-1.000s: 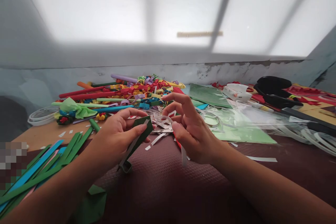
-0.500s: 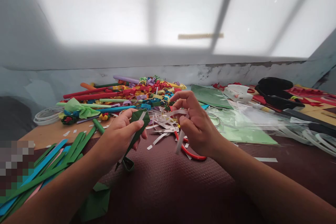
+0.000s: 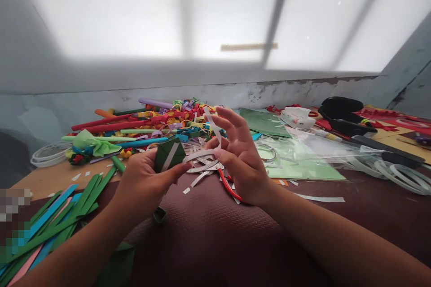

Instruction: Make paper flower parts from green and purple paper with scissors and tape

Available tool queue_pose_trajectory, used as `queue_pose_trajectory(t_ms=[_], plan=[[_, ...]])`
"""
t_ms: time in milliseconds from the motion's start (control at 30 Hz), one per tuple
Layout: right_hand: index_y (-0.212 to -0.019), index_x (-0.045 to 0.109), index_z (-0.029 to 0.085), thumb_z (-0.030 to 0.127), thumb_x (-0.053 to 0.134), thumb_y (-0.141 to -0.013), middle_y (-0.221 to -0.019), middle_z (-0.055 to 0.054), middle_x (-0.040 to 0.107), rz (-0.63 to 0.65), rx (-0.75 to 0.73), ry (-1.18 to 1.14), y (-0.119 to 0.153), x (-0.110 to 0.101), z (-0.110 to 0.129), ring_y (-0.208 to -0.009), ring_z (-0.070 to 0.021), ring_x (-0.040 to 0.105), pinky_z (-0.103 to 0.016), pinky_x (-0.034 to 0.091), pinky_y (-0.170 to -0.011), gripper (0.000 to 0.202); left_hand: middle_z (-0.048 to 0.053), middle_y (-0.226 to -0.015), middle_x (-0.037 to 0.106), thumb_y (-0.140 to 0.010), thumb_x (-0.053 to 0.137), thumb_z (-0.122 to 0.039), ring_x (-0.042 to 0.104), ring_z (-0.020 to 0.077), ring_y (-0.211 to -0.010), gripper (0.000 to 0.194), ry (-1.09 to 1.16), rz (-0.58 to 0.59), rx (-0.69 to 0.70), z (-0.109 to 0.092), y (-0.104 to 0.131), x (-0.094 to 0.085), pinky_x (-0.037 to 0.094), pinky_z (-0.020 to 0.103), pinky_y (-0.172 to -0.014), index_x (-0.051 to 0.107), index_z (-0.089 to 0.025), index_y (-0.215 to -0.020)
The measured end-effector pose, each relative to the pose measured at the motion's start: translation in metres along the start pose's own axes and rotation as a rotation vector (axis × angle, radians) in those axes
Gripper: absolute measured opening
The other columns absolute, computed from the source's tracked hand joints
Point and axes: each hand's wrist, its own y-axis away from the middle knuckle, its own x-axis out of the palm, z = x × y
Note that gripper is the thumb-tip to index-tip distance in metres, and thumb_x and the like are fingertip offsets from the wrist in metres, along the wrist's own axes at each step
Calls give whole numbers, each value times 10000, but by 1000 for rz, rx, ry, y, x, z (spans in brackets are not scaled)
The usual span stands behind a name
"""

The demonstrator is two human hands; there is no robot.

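Observation:
My left hand [image 3: 143, 179] grips a folded dark green paper piece [image 3: 164, 154] with a white strip across its face. A white tape strip [image 3: 200, 155] runs from that piece to my right hand [image 3: 240, 161], where thumb and index finger pinch it; its loose end stands up past the fingers. The other fingers of my right hand are raised and spread. Just behind and below the hands lie red-handled scissors [image 3: 230, 188], partly hidden by my right hand, among white paper scraps [image 3: 195, 178].
Green and blue paper strips [image 3: 72, 215] lie at left. Colourful paper chains and rolls [image 3: 134, 121] are piled behind. Green sheets [image 3: 303, 166], white strip coils [image 3: 400, 175], a black case [image 3: 343, 114] and a tissue pack [image 3: 296, 116] are at right.
The green piece has turned, its striped face now more toward the camera. The white strip now stretches between both hands, its loose end pointing up instead of down. The view has shifted slightly right.

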Motion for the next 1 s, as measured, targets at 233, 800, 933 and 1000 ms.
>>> queue_pose_trajectory(t_ms=[233, 800, 933, 1000], plan=[[-1465, 374, 292, 408, 581, -954, -1284, -104, 601, -141, -152, 626, -11, -37, 2, -1018, -276, 643, -438, 536, -847, 563, -45, -536, 493, -663, 822, -451, 407, 115, -515, 325, -140, -6, 40, 0, -3, -8, 307, 256, -475, 602, -216, -619], [-748, 729, 170, 718, 548, -893, -673, -51, 702, 316, 447, -323, -17, -22, -7, -622, -149, 643, -304, 513, -663, 596, -35, -549, 452, -730, 719, -564, 422, 146, -557, 426, -340, -243, 73, 3, -6, -9, 330, 276, -529, 538, -224, -549], [-1012, 762, 186, 541, 593, -962, -812, -43, 763, 418, 469, -658, -7, -7, -9, -752, -139, 707, -289, 530, -782, 396, -31, -542, 498, -780, 692, -551, 478, 169, -605, 406, -496, -331, 205, 3, 3, -7, 397, 283, -603, 576, -234, -554], [-1038, 761, 185, 516, 578, -981, -830, -44, 770, 417, 466, -715, -5, -7, -10, -775, -134, 712, -283, 529, -802, 383, -36, -543, 525, -807, 683, -523, 480, 156, -582, 387, -527, -329, 283, 4, 5, -7, 401, 273, -590, 584, -236, -567]])
